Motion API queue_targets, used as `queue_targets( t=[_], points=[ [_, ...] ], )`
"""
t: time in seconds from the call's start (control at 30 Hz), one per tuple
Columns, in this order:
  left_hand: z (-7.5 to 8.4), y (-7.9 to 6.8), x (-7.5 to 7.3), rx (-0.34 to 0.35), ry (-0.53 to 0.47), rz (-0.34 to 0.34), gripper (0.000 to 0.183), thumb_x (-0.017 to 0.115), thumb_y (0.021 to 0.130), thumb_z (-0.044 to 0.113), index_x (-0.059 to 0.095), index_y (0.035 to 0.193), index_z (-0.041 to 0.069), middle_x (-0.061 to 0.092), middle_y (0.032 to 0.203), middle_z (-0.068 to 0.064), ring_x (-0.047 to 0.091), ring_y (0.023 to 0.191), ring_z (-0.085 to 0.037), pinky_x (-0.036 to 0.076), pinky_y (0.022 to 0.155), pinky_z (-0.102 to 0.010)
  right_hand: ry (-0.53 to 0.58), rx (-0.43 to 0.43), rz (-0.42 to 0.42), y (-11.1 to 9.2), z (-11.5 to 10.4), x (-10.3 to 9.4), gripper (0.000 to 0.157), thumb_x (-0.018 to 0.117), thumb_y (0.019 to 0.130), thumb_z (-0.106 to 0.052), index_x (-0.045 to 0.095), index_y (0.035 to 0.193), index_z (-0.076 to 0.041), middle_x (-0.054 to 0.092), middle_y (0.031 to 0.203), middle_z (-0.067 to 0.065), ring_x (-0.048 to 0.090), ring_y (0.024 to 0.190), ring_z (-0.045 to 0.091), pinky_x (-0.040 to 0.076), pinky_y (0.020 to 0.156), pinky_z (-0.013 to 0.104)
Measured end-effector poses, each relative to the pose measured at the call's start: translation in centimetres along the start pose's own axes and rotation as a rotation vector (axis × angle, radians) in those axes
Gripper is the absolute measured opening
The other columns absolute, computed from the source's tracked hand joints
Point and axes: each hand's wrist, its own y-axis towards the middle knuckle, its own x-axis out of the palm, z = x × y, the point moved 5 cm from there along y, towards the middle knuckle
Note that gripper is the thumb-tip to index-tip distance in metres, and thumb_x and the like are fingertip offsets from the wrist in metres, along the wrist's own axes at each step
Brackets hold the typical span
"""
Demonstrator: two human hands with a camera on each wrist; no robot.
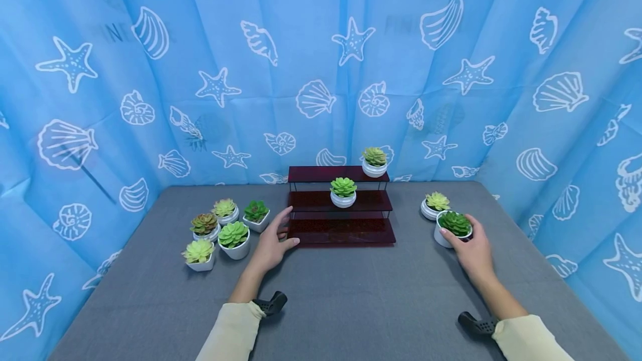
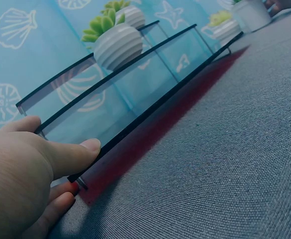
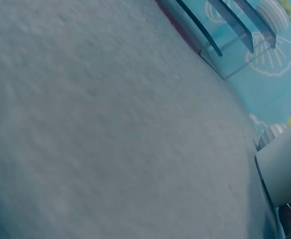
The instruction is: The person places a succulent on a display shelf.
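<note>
A dark red three-tier display stand point(image 1: 341, 233) stands at the back middle of the table. My left hand point(image 1: 271, 247) holds its left end; in the left wrist view the thumb point(image 2: 78, 157) lies on the lowest tier's front edge, with other fingers beyond and below it. On the right, my right hand point(image 1: 473, 249) grips a dark green potted succulent point(image 1: 446, 237) by its white round pot, thumb in front. Just behind that pot is a yellow-green potted succulent point(image 1: 430, 212). One light green potted succulent point(image 1: 343, 199) sits on the middle tier, another potted succulent point(image 1: 374, 169) on the top tier's right end.
Several potted succulents cluster left of the stand, among them a bright green one point(image 1: 236, 247), a reddish one point(image 1: 204, 234) and a dark green one in a square pot point(image 1: 257, 222). A grey cloth point(image 1: 361, 299) covers the table. Blue seashell curtains point(image 1: 311, 54) hang behind.
</note>
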Motion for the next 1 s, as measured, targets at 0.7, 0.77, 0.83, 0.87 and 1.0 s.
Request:
queue_targets(
  t=[0.7,0.77,0.83,0.87,1.0],
  points=[
    [-0.1,0.0,0.0,-0.004,-0.011,-0.001,0.077,0.072,0.086,0.0,0.036,0.151,0.019,0.045,0.143,-0.019,0.048,0.125,-0.033,0.043,0.101,-0.047,0.198,-0.103,0.055,-1.6,-3.3,2.9,0.077,0.075,0.087,-0.024,0.034,0.148,-0.002,0.039,0.146,0.023,0.036,0.134,0.035,0.031,0.107,0.052],
    [-0.1,0.0,0.0,-0.012,-0.016,-0.003,0.077,0.072,0.086,-0.001,0.036,0.151,0.02,0.045,0.144,-0.018,0.048,0.126,-0.033,0.043,0.101,-0.047,0.231,-0.119,0.057,-1.6,-3.6,3.1,0.076,0.075,0.087,-0.022,0.034,0.148,-0.002,0.04,0.146,0.023,0.037,0.133,0.034,0.032,0.106,0.049],
    [-0.1,0.0,0.0,-0.014,-0.015,-0.004,0.077,0.072,0.086,-0.001,0.037,0.151,0.021,0.045,0.144,-0.018,0.048,0.126,-0.033,0.043,0.101,-0.048,0.261,-0.13,0.057,-1.6,-3.9,3.5,0.076,0.074,0.087,-0.02,0.033,0.149,-0.002,0.039,0.146,0.023,0.038,0.132,0.032,0.034,0.105,0.045],
    [-0.1,0.0,0.0,-0.016,-0.013,-0.005,0.077,0.072,0.086,-0.001,0.036,0.151,0.022,0.045,0.144,-0.018,0.047,0.126,-0.033,0.043,0.101,-0.048,0.271,-0.137,0.06,-1.6,-4.0,3.6,0.076,0.074,0.088,-0.019,0.033,0.149,-0.002,0.04,0.146,0.023,0.039,0.131,0.031,0.036,0.104,0.04],
    [-0.3,0.1,0.0,-0.019,-0.002,-0.006,0.077,0.072,0.086,0.001,0.037,0.151,0.023,0.045,0.144,-0.017,0.048,0.126,-0.032,0.043,0.101,-0.047,0.337,-0.165,0.068,-1.6,-4.9,4.2,0.074,0.074,0.088,-0.014,0.034,0.149,-0.004,0.043,0.143,0.02,0.043,0.125,0.025,0.04,0.093,0.016]
  ],
)
